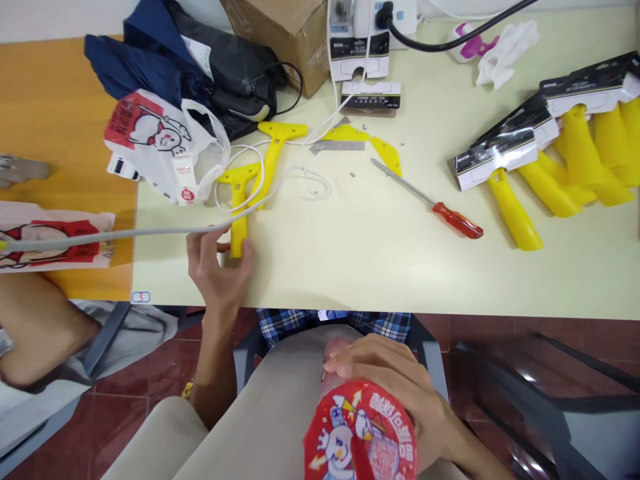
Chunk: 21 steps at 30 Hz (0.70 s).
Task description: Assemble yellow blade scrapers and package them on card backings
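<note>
At the near left of the pale table point(350, 257), the left hand point(220, 270) holds the near end of a yellow scraper point(239, 233), with the thumb on the right of the handle and curled fingers on the left. The scraper lies flat, its wide head pointing to the far side. Just to its right and a little farther lies a second scraper point(269, 160). A pale cable point(150, 232) runs in from the left and crosses in front of the left hand's fingers.

Off the near edge, above the lap, the right hand point(400, 383) is wrapped around a red-topped cup point(370, 413).

Toward the middle of the table, a metal blade point(345, 145) lies beside a yellow piece point(350, 133), with another yellow piece point(387, 155) to the right. A screwdriver point(457, 221) lies slanted, its tip touching that right piece and its red handle nearer. On the right are packaged scrapers point(515, 210), overlapping one another. On the far left sits a white plastic bag point(167, 150).
</note>
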Each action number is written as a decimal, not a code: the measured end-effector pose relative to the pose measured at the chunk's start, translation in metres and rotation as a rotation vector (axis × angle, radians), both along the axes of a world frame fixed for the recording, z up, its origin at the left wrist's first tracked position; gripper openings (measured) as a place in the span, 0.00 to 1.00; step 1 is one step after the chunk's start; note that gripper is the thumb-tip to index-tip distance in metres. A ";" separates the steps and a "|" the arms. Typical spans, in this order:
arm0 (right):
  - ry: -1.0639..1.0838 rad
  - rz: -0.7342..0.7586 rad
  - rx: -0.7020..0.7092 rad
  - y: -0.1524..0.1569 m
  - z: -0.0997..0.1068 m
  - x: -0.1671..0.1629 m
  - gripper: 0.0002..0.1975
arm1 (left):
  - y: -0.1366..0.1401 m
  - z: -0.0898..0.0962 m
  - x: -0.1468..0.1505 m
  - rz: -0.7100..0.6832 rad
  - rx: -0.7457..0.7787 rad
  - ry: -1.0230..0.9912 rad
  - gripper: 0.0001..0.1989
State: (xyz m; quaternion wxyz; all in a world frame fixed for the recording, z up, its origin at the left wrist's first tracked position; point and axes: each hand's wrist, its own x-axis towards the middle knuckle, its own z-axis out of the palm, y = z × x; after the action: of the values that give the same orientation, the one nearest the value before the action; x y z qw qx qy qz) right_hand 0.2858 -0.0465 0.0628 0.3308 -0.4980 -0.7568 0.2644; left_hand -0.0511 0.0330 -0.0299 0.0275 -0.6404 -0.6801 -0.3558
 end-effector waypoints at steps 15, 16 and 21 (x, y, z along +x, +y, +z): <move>0.108 0.245 -0.023 0.053 0.034 -0.006 0.32 | 0.001 0.000 0.001 -0.189 -0.023 0.113 0.21; 0.118 0.261 -0.025 0.053 0.034 -0.008 0.32 | 0.010 0.000 0.006 -0.252 -0.070 0.119 0.22; 0.177 0.330 -0.027 0.052 0.033 -0.019 0.32 | 0.057 0.000 0.019 -0.366 -0.205 0.158 0.29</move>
State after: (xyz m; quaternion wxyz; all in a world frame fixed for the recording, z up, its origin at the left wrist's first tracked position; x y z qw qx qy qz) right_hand 0.2669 0.0051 0.0962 0.3417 -0.3462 -0.7924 0.3680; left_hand -0.0323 0.0902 -0.0303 -0.0494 -0.7784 -0.5810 -0.2326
